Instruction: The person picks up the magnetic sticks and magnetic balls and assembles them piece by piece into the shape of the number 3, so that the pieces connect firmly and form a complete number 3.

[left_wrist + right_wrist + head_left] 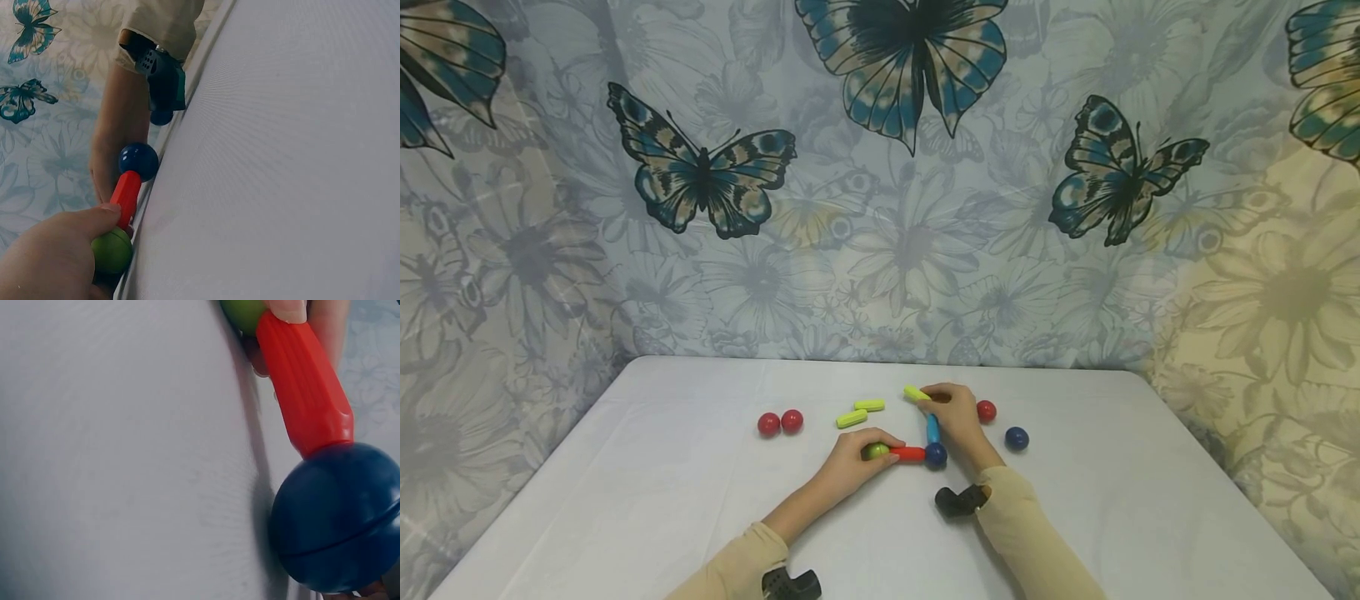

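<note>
My left hand (850, 457) curls round a green ball (877, 451), its thumb pressing the near end of a red rod (910, 454). That rod joins the green ball to a dark blue ball (337, 519). From the blue ball a light blue rod (933, 429) runs away toward the far side, its far end hidden by my right hand (957, 415). Between thumb and fingers, the right hand pinches a yellow-green rod (914, 392) at its right end. Whether this rod touches the light blue one is hidden. The right fingertips are out of sight in the right wrist view.
Two red balls (780, 422) sit together on the left of the white table (647, 483). Two yellow-green rods (861, 412) lie beyond my left hand. Right of my right hand are another red ball (987, 411) and a loose dark blue ball (1017, 439).
</note>
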Motion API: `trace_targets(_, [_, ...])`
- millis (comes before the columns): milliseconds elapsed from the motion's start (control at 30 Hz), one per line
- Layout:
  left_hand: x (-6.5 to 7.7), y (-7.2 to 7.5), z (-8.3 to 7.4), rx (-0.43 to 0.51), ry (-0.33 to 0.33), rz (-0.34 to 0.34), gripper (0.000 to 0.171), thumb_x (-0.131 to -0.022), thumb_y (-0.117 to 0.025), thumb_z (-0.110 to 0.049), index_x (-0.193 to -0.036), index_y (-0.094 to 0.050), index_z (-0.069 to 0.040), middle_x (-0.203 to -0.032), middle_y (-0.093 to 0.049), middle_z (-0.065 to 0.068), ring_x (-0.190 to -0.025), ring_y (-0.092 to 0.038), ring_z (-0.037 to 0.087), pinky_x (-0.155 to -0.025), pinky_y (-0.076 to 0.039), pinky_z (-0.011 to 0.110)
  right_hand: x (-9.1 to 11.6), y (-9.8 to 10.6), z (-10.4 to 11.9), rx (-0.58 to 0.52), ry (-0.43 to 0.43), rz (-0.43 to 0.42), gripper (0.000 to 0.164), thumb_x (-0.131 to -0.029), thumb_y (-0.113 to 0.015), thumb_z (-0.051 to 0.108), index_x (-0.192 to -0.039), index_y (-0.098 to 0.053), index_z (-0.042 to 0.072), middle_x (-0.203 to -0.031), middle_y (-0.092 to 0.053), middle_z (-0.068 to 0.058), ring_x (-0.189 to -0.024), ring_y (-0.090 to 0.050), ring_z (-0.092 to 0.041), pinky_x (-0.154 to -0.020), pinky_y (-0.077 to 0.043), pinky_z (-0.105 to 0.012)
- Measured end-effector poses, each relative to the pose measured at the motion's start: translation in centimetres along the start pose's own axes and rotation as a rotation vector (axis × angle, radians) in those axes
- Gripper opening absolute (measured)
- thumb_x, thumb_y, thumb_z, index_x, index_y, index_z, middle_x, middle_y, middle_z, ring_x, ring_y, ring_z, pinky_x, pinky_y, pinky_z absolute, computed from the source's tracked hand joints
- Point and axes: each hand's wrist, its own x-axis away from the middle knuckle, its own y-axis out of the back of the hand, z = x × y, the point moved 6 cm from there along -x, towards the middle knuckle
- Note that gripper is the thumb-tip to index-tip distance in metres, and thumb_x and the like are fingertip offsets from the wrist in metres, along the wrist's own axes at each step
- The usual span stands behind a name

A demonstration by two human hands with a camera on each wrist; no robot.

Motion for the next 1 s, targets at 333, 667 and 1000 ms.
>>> trace_targets(333, [0.1, 0.0, 0.0, -0.005, -0.010, -0.003, 0.020, -0.090, -0.070, -0.015, -0.110, -0.074, -0.018, -0.109, -0.074, -0.002, -0.105, -0.064, 0.013, -0.089, -0.049, 0.021, 0.5, 0.6, -0.2, -0.038, -0.023, -0.032, 0.026, -0.084, -0.074, 0.009, -0.108, -0.072, -0.001, -0.107, -0.072, -0.019, -0.103, -0.066, -0.030, -0.091, -0.053, -0.042])
trace_targets(667, [0.0, 0.0, 0.0, -0.014, 0.000, 0.000, 0.020, -0.090, -0.070, -0.017, -0.110, -0.073, -0.019, -0.110, -0.074, -0.003, -0.106, -0.064, 0.014, -0.091, -0.049, 0.022, 1.0, 1.0, -0.6, -0.047, -0.055, -0.049, 0.027, -0.086, -0.073, 0.013, -0.109, -0.072, -0.001, -0.108, -0.072, -0.020, -0.102, -0.067, -0.029, -0.084, -0.056, -0.036])
trace_targets(1000, [0.0, 0.0, 0.0, -0.006, -0.003, 0.000, 0.020, -0.090, -0.070, -0.018, -0.109, -0.073, -0.020, -0.109, -0.074, -0.003, -0.104, -0.064, 0.014, -0.089, -0.049, 0.021, 1.5, 1.1, -1.1, -0.075, -0.134, -0.039, 0.030, -0.087, -0.072, 0.018, -0.113, -0.071, 0.002, -0.112, -0.071, -0.018, -0.098, -0.068, -0.026, -0.086, -0.056, -0.036])
